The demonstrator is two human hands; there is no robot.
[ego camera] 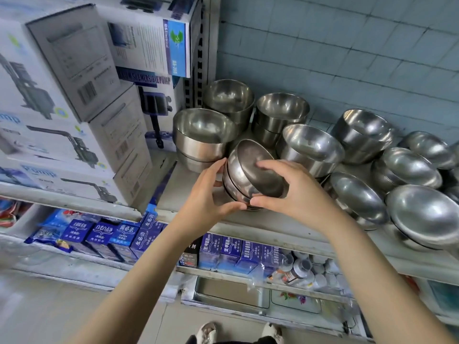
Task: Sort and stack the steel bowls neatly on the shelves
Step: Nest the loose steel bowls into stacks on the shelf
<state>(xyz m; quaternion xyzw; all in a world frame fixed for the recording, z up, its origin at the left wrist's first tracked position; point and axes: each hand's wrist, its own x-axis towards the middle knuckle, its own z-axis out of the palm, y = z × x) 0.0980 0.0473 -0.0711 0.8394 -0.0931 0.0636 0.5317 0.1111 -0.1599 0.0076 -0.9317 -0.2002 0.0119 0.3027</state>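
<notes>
Gripping a tilted stack of steel bowls (253,175) from both sides, the left hand (211,194) curls fingers and thumb round its left edge. The right hand (293,192) clasps the top bowl's rim, fingers over it and thumb beneath. The stack is at the front of the shelf (285,223); whether it rests there cannot be told.

Other bowl stacks crowd close behind: a front-left stack (203,130) just beside the left fingertips, a back-left stack (228,98), a middle stack (313,147) near the right hand, and leaning stacks (409,167) further right.

Cardboard pump boxes (74,100) stand left of the bowls, one printed "SUBMERSIBLE PUMP", others "Pump". On the shelf below sit blue cartons (124,237) bearing Chinese characters, and small bottles (300,269).
</notes>
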